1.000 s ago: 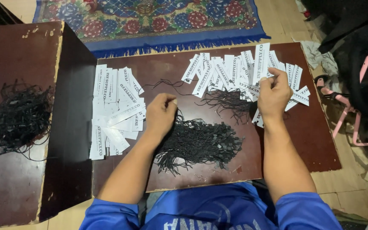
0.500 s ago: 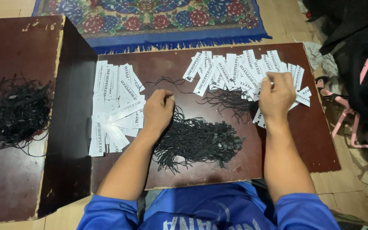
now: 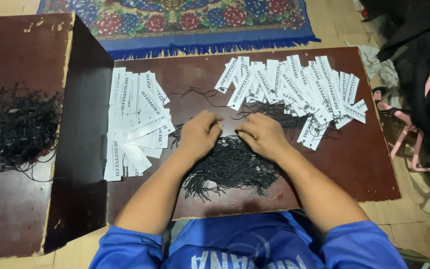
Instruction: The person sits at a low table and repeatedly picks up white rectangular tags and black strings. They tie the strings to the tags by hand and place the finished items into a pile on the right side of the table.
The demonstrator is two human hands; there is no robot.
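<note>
Both hands met over the heap of black strings [image 3: 230,167] at the middle of the low brown desk [image 3: 374,169]; the left hand [image 3: 199,134] and right hand [image 3: 261,134] had their fingers curled and pinched together at the heap's upper edge, though whether a string sat between them I could not tell; the cords looked tangled, so pulling one could well have dragged others out with it; stray loops reached under the fanned white tags [image 3: 294,84], which a tug might have scattered; the stacked tags [image 3: 133,119] on the left lay just beside the left wrist, easily brushed askew.
</note>
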